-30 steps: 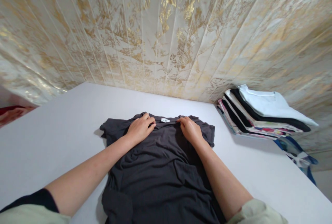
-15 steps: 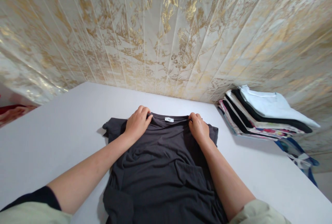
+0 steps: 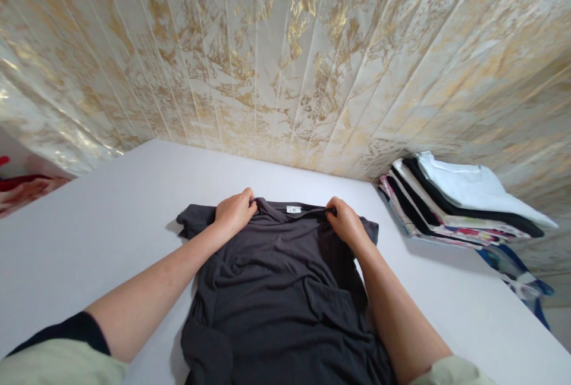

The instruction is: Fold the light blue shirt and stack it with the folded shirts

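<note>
Both hands, left hand (image 3: pixel 232 214) and right hand (image 3: pixel 347 224), pinch the crumpled dark grey cotton T-shirt (image 3: pixel 276 290) apparently at its collar on the white table (image 3: pixel 111 218)

Hands (image 3: pixel 232 213) (image 3: pixel 348 224) slid apart along collar (image 3: pixel 275 205)

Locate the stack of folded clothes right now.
Head view, far right: the stack of folded clothes sits on the white table against the wall, right of the dark grey T-shirt.

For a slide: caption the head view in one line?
Left hand and right hand grip the collar of a dark T-shirt on a white table.
</note>
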A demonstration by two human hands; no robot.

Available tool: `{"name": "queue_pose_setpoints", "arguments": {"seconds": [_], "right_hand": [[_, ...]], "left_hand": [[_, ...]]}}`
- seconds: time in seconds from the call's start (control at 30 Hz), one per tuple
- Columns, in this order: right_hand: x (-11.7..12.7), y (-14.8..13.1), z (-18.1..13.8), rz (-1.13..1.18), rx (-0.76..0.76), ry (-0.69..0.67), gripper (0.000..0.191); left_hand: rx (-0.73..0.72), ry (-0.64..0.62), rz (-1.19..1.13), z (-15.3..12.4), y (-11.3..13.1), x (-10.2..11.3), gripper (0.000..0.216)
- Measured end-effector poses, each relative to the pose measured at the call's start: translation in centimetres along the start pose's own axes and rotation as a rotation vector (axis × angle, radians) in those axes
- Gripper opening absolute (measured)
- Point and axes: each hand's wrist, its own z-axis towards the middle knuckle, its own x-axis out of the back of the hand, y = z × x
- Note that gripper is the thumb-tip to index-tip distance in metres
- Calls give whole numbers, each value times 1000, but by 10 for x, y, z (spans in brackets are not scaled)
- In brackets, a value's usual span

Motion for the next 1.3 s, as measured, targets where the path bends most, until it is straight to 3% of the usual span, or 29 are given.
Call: {"name": "queue_pose_setpoints", "arguments": {"seconds": [0.13,0.27,0.33,0.4,0.6,0.8,0.93,1.13,1.23,1.3], "right_hand": [[11,3,3,322,-81,-10,15],[3,0,8,583,-87,244,46],[-7,-1,8,491,-16,284,60],[-18,0,7,322,15,208,63],[-28,-2,0,-71,-18,-65,44],[-30,-4,-2,-233,-150,-91,51],[-34,-1,-2,-266,-162,-91,52],[-35,-1,-1,-257,-169,-104,53],[-34,-2,-2,-262,-174,-107,54],[-34,-3,-2,-264,-175,-102,54]], "left_hand": [[33,178,-198,-4,8,15,18],[-101,352,-438,-1,11,13,41],[-165,349,-357,1,8,5,53],[-151,298,-192,2,4,-5,56],[-89,225,23,3,-10,-18,42],[10,176,-78,20,-24,-22,41],[12,193,-153,30,-50,-15,42],[111,248,-61,11,-113,7,29],[162,230,-121,1,-124,12,27],[254,195,-291,2,-122,13,25]]}}
